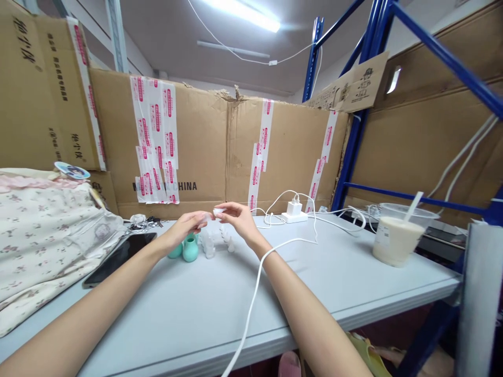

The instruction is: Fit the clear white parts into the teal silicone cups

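Observation:
My left hand is raised over the back of the table, its fingers pinched around a small translucent white piece. Close beside it, my right hand grips another small white piece between thumb and fingers. What these pieces are is too small to tell. Below the left hand stands a small teal vase-shaped bottle, with a second teal one partly hidden by that hand. Several translucent white little pieces stand to their right, under both hands.
A white cable runs across the right forearm. At the back sits a white power adapter. A cup of milky drink stands at right; a phone and floral cloth lie left. Cardboard walls the back.

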Demonstrator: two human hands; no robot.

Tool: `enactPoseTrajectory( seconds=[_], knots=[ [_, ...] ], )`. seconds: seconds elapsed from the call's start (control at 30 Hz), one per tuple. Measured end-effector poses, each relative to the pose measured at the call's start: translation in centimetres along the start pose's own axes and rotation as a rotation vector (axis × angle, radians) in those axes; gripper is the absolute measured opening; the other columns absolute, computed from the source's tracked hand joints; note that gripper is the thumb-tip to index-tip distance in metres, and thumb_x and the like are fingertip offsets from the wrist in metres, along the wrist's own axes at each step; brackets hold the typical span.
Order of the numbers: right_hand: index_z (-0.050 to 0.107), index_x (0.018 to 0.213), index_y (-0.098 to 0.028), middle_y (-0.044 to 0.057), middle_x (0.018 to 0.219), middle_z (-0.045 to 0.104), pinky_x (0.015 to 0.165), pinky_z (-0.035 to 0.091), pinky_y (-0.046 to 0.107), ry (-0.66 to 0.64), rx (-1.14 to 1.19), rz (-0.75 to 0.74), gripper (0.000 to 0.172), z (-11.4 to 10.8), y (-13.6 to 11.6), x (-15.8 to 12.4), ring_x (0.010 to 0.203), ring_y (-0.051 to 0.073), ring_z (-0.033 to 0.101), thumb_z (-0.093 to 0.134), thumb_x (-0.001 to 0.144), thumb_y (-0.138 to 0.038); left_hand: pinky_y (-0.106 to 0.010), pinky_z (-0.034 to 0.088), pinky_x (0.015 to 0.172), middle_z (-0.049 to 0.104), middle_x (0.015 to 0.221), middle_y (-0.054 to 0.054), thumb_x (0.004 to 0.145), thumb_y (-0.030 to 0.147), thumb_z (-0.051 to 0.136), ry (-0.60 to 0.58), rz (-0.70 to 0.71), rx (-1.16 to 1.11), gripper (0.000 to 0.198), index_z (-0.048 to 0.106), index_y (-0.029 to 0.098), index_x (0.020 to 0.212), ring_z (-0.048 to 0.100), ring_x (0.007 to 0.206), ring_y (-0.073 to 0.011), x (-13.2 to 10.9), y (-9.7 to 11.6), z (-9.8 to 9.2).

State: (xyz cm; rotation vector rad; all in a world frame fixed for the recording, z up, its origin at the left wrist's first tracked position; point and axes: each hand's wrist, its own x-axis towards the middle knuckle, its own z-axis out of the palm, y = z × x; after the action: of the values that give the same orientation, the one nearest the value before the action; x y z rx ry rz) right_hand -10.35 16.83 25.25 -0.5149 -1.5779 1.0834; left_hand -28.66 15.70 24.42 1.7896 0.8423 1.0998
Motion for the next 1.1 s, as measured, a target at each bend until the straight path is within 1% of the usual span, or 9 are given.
enactPoseTrajectory(
  seconds=[0.1,0.3,0.47,0.6,0.7,0.83,0.9,1.0,1.1],
  knots=[
    [0.067,0.089,-0.013,0.006,0.079,0.065,0.062,0.05,0.025,0.009,-0.029,0.012,0.031,0.1,-0.1,-0.1,0.075,0.014,0.061,0.071,0.063,-0.03,-0.021,0.022,0.053,0.03,0.065,0.001,0.076,0.059,0.047,-0.005,0.003,0.054,0.051,0.053,0.009,0.09,0.026,0.059,-0.008,-0.1,0.3,0.0],
    [0.067,0.082,-0.014,0.006,0.081,0.065,0.059,0.047,0.022,0.075,-0.052,0.038,0.031,0.4,-0.3,-0.2,0.073,0.013,0.059,0.075,0.058,-0.031,-0.021,0.029,0.059,0.043,0.085,-0.002,0.079,0.054,0.05,0.076,0.012,0.167,0.053,0.043,0.019,0.117,0.036,0.07,-0.0103,-0.4,0.1,0.0],
    [0.067,0.08,-0.015,0.005,0.081,0.066,0.057,0.044,0.02,0.127,-0.044,0.03,0.026,0.8,-0.6,-0.4,0.069,0.011,0.058,0.072,0.061,-0.032,-0.022,0.031,0.063,0.043,0.079,0.001,0.083,0.051,0.044,0.149,0.063,0.313,0.038,0.039,0.019,0.103,0.037,0.069,-0.0108,-0.8,0.1,1.0],
    [0.066,0.078,-0.014,0.004,0.077,0.065,0.055,0.042,0.02,0.184,-0.029,0.057,0.027,1.1,-0.9,-0.5,0.061,0.009,0.056,0.072,0.061,-0.034,-0.026,0.033,0.072,0.049,0.088,-0.002,0.087,0.049,0.036,0.206,0.123,0.48,0.033,0.039,0.017,0.096,0.044,0.078,-0.0137,-1.3,1.6,2.0],
    [0.065,0.078,-0.014,0.004,0.078,0.065,0.055,0.043,0.021,0.204,0.01,0.095,0.028,1.3,-1.0,-0.6,0.059,0.009,0.056,0.072,0.061,-0.036,-0.027,0.033,0.071,0.051,0.091,-0.004,0.088,0.047,0.033,0.238,0.155,0.59,0.031,0.038,0.017,0.095,0.047,0.078,-0.0152,-1.6,2.6,2.5],
    [0.066,0.079,-0.015,0.004,0.08,0.064,0.056,0.044,0.021,0.172,0.056,0.154,0.029,1.2,-1.0,-0.7,0.06,0.008,0.055,0.072,0.061,-0.037,-0.028,0.034,0.069,0.054,0.088,-0.004,0.089,0.049,0.03,0.249,0.169,0.722,0.033,0.036,0.017,0.096,0.051,0.075,-0.0178,-1.7,2.6,2.5],
    [0.066,0.079,-0.015,0.004,0.078,0.064,0.056,0.044,0.021,0.142,0.037,0.172,0.029,1.1,-1.0,-0.8,0.06,0.008,0.054,0.073,0.06,-0.036,-0.03,0.035,0.07,0.056,0.092,-0.006,0.089,0.05,0.028,0.245,0.17,0.819,0.034,0.036,0.018,0.098,0.054,0.08,-0.0208,-1.8,2.3,2.3],
    [0.067,0.078,-0.014,0.003,0.071,0.062,0.054,0.043,0.021,0.11,-0.019,0.19,0.029,0.8,-1.2,-0.6,0.058,0.008,0.053,0.075,0.058,-0.034,-0.032,0.037,0.071,0.056,0.1,-0.009,0.09,0.049,0.025,0.213,0.159,0.944,0.035,0.036,0.017,0.1,0.055,0.088,-0.0246,-1.9,2.0,2.0],
    [0.068,0.075,-0.012,0.002,0.064,0.061,0.051,0.042,0.021,0.08,-0.052,0.185,0.029,0.5,-1.3,-0.3,0.055,0.008,0.051,0.076,0.054,-0.031,-0.033,0.037,0.07,0.056,0.1,-0.009,0.091,0.048,0.022,0.162,0.173,1.016,0.034,0.036,0.017,0.097,0.054,0.088,-0.0247,-2.0,2.1,1.9]
  ],
)
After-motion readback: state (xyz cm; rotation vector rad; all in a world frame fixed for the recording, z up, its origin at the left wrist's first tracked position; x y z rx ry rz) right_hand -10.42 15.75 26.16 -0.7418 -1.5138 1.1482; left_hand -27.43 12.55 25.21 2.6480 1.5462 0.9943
